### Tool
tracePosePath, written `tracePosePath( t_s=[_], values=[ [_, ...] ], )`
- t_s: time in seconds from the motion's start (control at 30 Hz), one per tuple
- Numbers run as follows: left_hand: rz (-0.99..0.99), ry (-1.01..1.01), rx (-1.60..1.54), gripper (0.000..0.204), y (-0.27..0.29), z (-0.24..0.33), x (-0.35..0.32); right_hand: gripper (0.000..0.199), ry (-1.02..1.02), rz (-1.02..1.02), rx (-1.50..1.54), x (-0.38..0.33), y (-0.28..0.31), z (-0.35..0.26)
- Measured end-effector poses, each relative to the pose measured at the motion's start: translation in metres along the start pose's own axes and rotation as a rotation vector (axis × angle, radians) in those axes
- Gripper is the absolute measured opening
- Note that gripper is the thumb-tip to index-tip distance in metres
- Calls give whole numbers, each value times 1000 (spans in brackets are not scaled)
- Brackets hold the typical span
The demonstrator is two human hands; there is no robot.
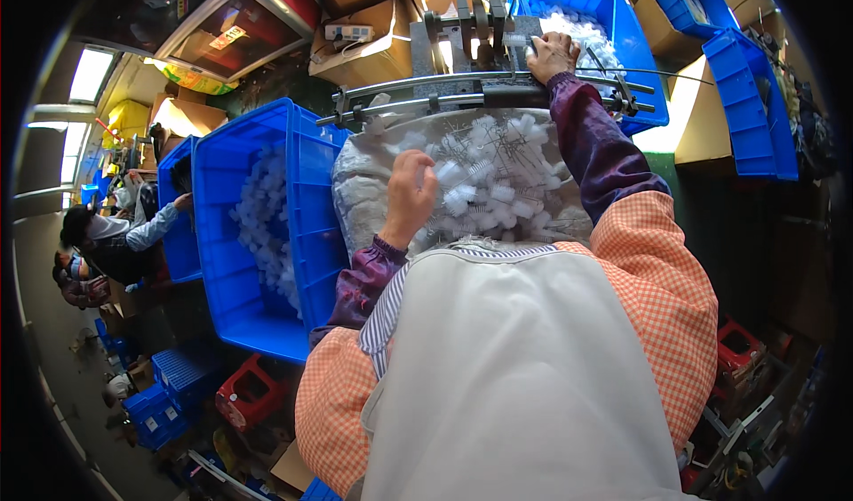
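My left hand (410,197) hovers over a heap of small white plastic pieces (493,190), its fingers curled in toward the thumb. Whether anything small is pinched there is hidden. Thin metal pins (511,146) lie among the heap, which rests on a pale cloth sheet (355,177). Farther off, my right hand (553,57) is closed at the right side of a bench machine (471,35) with dark upright parts. A whitish piece (514,39) sits beside its fingertips; what the fingers grip does not show.
Metal rails (418,103) cross in front of the machine. A large blue bin (240,306) of white pieces stands at left, another blue bin (644,66) behind my right hand. Cardboard boxes (378,52) are at the back. Another person (115,234) works at far left.
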State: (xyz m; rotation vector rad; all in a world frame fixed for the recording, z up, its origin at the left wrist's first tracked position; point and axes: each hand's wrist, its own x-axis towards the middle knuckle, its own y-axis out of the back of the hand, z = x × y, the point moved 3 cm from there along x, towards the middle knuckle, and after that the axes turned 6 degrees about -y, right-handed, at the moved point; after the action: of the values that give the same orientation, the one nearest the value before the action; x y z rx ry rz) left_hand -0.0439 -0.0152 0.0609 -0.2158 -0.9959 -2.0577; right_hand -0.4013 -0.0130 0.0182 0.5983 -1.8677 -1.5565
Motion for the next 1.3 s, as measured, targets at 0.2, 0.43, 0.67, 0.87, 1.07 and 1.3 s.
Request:
tracePosePath(
  t_s=[0.2,0.43,0.67,0.87,1.07,1.3],
  values=[
    [94,110,-106,12,5,6,11,30,-7,44,24,-3,-9,-29],
    [100,-72,-21,8,4,13,20,31,54,11,11,-9,-8,-70],
    [126,157,-70,9,19,11,27,31,42,60,-41,-4,-11,-34],
    [142,190,-183,11,17,10,34,34,27,4,-12,-1,-9,-12],
    [133,241,-570,10,5,9,42,27,57,-129,68,26,-18,13],
    [45,202,-705,11,-21,13,53,34,-87,-22,-228,43,34,35]
  ],
)
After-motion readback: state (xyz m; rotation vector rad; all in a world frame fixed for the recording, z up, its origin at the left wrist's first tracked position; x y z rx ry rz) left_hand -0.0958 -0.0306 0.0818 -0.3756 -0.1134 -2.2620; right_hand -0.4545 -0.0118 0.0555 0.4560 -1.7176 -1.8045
